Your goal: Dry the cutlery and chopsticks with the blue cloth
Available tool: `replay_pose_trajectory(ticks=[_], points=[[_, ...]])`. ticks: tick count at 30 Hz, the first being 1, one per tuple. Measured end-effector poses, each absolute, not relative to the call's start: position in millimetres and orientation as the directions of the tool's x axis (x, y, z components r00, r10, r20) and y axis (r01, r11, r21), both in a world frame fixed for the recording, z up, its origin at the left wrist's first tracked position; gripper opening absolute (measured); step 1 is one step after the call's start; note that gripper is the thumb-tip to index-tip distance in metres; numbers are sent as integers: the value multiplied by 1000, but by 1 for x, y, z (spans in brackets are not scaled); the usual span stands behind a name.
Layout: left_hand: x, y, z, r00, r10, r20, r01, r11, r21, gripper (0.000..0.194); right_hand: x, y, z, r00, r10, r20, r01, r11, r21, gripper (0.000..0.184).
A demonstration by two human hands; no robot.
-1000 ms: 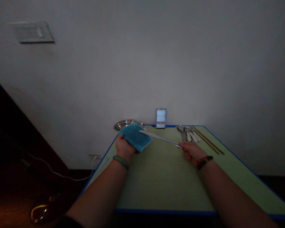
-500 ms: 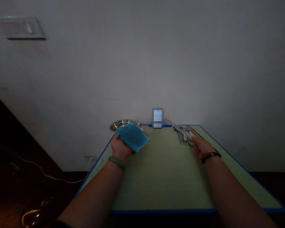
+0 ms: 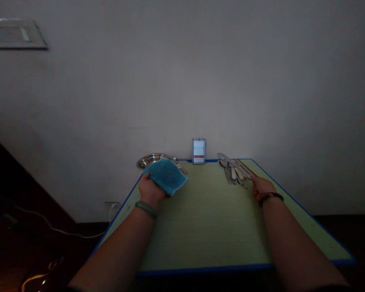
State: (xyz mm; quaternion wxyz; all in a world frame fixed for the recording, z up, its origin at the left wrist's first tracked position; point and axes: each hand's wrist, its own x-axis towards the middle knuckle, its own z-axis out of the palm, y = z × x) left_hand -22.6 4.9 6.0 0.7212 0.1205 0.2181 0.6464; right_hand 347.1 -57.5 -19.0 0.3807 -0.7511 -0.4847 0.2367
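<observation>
My left hand (image 3: 150, 189) grips a folded blue cloth (image 3: 165, 175) near the table's far left corner, a green bangle on its wrist. My right hand (image 3: 262, 186) is closed on the handle of a long metal knife (image 3: 233, 164), whose blade points up-left and lies over the pile of cutlery (image 3: 233, 173) at the far right of the green table (image 3: 206, 219). Wooden chopsticks (image 3: 245, 166) lie beside that pile, close to my fingers.
A shiny metal bowl (image 3: 148, 159) sits at the far left corner behind the cloth, with a utensil (image 3: 179, 166) next to it. A small box (image 3: 199, 151) stands against the wall. A cable (image 3: 48, 229) runs over the dark floor at left.
My right hand carried the knife from the cloth in the middle over to the cutlery pile at the right. The left hand kept hold of the cloth.
</observation>
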Motion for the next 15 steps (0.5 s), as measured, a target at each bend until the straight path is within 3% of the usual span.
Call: replay_pose_trajectory(ticks=[7,15], points=[[-18,5,10,20,983,-180,-869,106,484,56,356,-64,-14,528,849,6,611,-375,-697,25],[-19,6,9,28,984,-178,-881,108,461,57,372,-66,-12,567,823,44,728,-475,-494,15]])
